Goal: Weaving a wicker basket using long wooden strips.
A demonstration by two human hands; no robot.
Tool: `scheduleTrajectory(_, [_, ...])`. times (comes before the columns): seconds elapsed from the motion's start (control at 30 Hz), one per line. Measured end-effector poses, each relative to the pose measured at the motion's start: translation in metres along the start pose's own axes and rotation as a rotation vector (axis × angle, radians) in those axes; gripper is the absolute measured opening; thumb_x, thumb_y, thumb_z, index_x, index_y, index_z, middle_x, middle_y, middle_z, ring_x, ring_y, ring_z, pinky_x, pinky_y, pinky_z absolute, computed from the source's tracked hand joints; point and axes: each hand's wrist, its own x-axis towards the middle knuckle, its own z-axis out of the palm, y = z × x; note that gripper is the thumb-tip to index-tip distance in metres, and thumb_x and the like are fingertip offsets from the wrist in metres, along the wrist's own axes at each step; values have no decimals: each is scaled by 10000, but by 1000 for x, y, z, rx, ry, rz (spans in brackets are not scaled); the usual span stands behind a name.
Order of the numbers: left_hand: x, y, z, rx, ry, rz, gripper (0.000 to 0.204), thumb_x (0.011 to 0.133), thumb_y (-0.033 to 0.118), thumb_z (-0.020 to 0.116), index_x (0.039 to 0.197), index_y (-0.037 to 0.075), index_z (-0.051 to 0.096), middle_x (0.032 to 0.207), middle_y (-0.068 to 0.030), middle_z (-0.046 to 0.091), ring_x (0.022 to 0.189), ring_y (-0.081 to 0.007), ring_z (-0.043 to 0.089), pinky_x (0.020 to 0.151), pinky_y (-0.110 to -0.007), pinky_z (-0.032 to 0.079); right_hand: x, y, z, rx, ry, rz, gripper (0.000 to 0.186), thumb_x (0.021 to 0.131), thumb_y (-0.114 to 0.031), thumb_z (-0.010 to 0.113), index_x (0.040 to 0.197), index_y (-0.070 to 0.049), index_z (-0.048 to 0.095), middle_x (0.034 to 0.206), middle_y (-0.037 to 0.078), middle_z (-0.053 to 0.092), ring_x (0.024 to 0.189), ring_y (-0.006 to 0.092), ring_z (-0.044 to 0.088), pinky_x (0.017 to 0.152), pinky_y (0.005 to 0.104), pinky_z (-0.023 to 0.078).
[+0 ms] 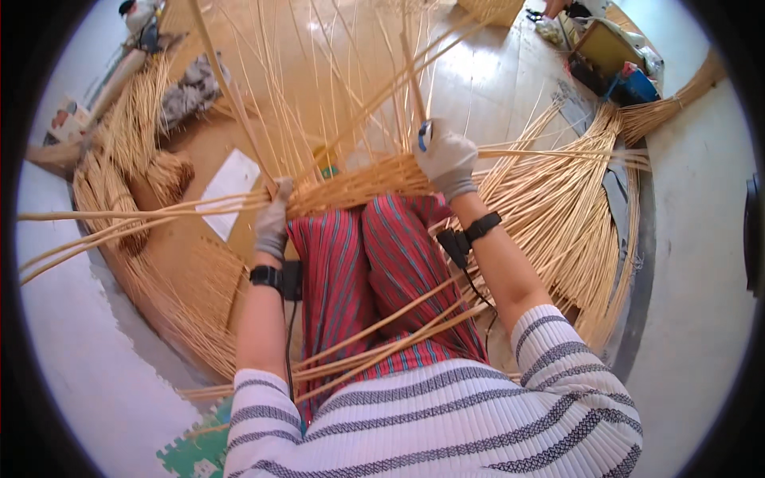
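A partly woven wicker piece (358,181) lies across my knees, on red striped cloth (335,279), with long loose stakes fanning upward from it. My gloved left hand (272,213) is closed at its left end, around the foot of a thick upright rod (235,99). My gloved right hand (446,159) grips another upright rod (410,72) at the weave's right end; a small blue-and-silver object at its fingers is too small to name. Several long rods (135,215) stick out leftward beside my left hand, and more cross my lap.
Straw-coloured rod bundles lie at the left (119,183) and right (558,231). A white sheet (227,191) is on the floor beside my left hand. A grey cloth heap (191,92) is upper left, assorted items (606,56) upper right, a green mat (191,450) lower left.
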Motion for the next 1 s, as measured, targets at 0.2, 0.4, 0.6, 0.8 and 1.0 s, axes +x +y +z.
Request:
scheduleTrajectory(0.2, [-5, 5, -3, 64, 43, 222, 610, 879, 457, 771, 1296, 44, 605, 1173, -80, 661, 1060, -208, 598, 972, -337, 476, 10, 9, 2, -6, -108, -97, 334, 862, -403, 677, 1004, -122, 566, 725, 137, 695, 674, 342, 690, 630, 449, 523])
scheduleTrajectory(0.4, [-69, 63, 11, 445, 412, 275, 228, 897, 125, 761, 1016, 42, 585, 878, -68, 626, 842, -158, 613, 804, -270, 508, 29, 13, 3, 41, -276, -66, 381, 856, -422, 678, 1019, -94, 575, 764, 164, 706, 725, 355, 705, 649, 467, 535])
scheduleTrajectory(0.6, [-87, 111, 85, 1043, -175, 824, 557, 810, 214, 802, 1300, 108, 559, 1129, -139, 630, 1109, -306, 619, 986, -415, 476, 34, 11, -15, 72, -449, -146, 420, 890, -425, 657, 1108, -87, 538, 870, 181, 726, 807, 350, 718, 695, 460, 548])
scheduleTrajectory(0.8, [-41, 77, 104, 1650, -330, 623, 853, 827, 428, 751, 1527, 147, 354, 1264, -138, 573, 1262, -317, 525, 1094, -453, 369, 14, -6, -49, 243, -247, -257, 329, 868, -278, 678, 1114, -94, 562, 1000, 131, 696, 957, 337, 679, 802, 428, 528])
scheduleTrajectory(1.0, [-37, 85, 113, 1510, -408, 581, 845, 752, 402, 825, 1450, 145, 424, 1246, -158, 591, 1198, -340, 577, 999, -457, 471, -29, -35, -13, 6, -398, -730, 300, 876, -315, 626, 1120, -142, 603, 1251, 142, 611, 1189, 382, 589, 1050, 532, 384])
